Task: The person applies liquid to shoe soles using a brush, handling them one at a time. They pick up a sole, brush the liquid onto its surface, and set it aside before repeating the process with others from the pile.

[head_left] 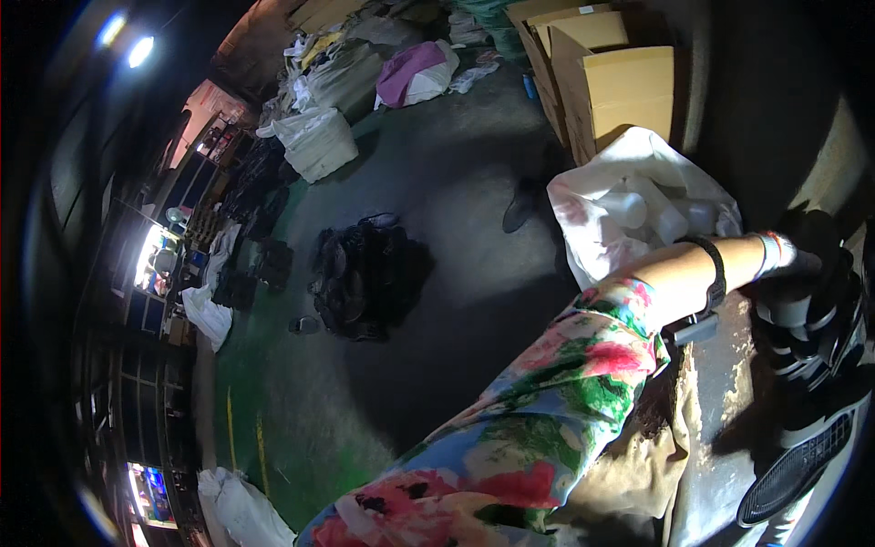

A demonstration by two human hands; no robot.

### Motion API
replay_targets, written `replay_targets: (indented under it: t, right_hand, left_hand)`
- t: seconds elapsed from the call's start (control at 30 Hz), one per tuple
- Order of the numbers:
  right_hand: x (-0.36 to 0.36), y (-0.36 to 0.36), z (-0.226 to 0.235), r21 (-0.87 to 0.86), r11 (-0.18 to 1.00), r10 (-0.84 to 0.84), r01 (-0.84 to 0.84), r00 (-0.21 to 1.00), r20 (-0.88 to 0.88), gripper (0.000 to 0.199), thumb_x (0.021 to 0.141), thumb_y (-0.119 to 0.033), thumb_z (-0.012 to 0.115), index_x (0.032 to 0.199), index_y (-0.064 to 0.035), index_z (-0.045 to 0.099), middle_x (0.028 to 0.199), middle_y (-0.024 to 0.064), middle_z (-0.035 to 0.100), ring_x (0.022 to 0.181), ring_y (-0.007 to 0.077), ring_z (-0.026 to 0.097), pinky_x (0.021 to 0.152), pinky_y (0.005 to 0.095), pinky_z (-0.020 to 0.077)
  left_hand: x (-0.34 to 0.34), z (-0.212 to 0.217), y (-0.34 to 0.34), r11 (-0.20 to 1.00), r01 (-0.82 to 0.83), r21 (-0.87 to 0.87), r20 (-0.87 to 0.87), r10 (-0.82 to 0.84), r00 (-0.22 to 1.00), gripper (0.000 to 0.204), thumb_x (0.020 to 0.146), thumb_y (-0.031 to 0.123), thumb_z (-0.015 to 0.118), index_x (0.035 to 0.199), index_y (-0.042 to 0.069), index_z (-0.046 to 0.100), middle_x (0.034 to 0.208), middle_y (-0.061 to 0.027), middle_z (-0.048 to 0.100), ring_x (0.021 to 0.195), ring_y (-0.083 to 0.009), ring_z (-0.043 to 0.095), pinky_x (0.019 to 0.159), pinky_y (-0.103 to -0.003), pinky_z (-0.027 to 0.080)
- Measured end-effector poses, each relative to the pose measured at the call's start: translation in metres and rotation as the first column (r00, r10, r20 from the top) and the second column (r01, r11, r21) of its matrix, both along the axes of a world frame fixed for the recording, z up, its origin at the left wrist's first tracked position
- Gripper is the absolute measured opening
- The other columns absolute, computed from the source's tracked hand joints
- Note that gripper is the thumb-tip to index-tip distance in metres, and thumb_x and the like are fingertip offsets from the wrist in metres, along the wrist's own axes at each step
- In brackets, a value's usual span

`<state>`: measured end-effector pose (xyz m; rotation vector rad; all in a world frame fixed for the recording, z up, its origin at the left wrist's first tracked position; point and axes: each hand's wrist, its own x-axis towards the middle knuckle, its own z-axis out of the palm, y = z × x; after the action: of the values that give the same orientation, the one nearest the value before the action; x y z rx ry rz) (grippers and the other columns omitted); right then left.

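Black strapped sandals [802, 351] lie right at the left hand [804, 263], one below it showing its textured sole [797, 469]. Shadow covers that hand, so I cannot tell how open it is or whether it grips one; the right hand is out of view. Left of the left hand, a white sack [583, 228] holds pale containers [665, 216]; cardboard boxes [631, 96] stand beyond.
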<state>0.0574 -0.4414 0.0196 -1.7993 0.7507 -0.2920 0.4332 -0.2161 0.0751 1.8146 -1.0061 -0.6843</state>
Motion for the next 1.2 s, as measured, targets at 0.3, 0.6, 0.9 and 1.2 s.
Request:
replay_targets:
  t: [0.3, 0.6, 0.9, 1.2]
  right_hand:
    - [-0.008, 0.013, 0.001, -0.012, 0.999, 0.031, -0.031, 0.999, 0.006, 0.045, 0.103, -0.02, 0.055, 0.145, -0.0051, 0.052, 0.139, 0.0143, 0.06, 0.12, 0.0233, 0.063, 0.099, 0.0371, 0.0545]
    - [0.007, 0.028, 0.002, -0.046, 0.995, 0.087, -0.088, 0.996, -0.03, 0.043, 0.102, -0.019, 0.056, 0.142, -0.0047, 0.055, 0.135, 0.0144, 0.063, 0.116, 0.0231, 0.064, 0.096, 0.0374, 0.0553]
    - [0.011, 0.045, 0.008, -0.118, 0.979, 0.16, -0.166, 0.985, -0.061, 0.041, 0.102, -0.019, 0.057, 0.14, -0.0044, 0.057, 0.131, 0.0144, 0.066, 0.113, 0.0228, 0.066, 0.094, 0.0378, 0.0562]
    - [-0.168, 0.109, 0.018, -0.264, 0.954, 0.088, -0.14, 0.976, -0.199, 0.039, 0.101, -0.019, 0.057, 0.137, -0.004, 0.06, 0.127, 0.0145, 0.068, 0.11, 0.0226, 0.068, 0.092, 0.0381, 0.057]
  left_hand:
    - [-0.032, 0.008, 0.011, 1.0, 0.007, 0.01, -0.037, -0.007, 0.999, 0.069, 0.09, 0.049, 0.074, 0.137, 0.001, 0.062, 0.137, -0.0151, 0.065, 0.124, -0.0267, 0.062, 0.105, -0.036, 0.048]
    - [-0.077, 0.013, 0.094, 1.0, 0.01, -0.01, -0.191, -0.012, 0.981, 0.067, 0.091, 0.045, 0.075, 0.14, 0.001, 0.059, 0.14, -0.0138, 0.063, 0.125, -0.0247, 0.06, 0.106, -0.035, 0.048]
    - [-0.171, 0.033, 0.214, 0.998, -0.062, 0.0, -0.381, 0.057, 0.923, 0.066, 0.093, 0.04, 0.075, 0.143, 0.001, 0.056, 0.142, -0.0125, 0.061, 0.126, -0.0228, 0.059, 0.107, -0.034, 0.047]
    - [-0.254, 0.023, 0.263, 0.995, 0.065, -0.077, -0.558, -0.097, 0.824, 0.066, 0.094, 0.035, 0.075, 0.146, 0.001, 0.053, 0.144, -0.0112, 0.059, 0.127, -0.0208, 0.057, 0.107, -0.033, 0.047]
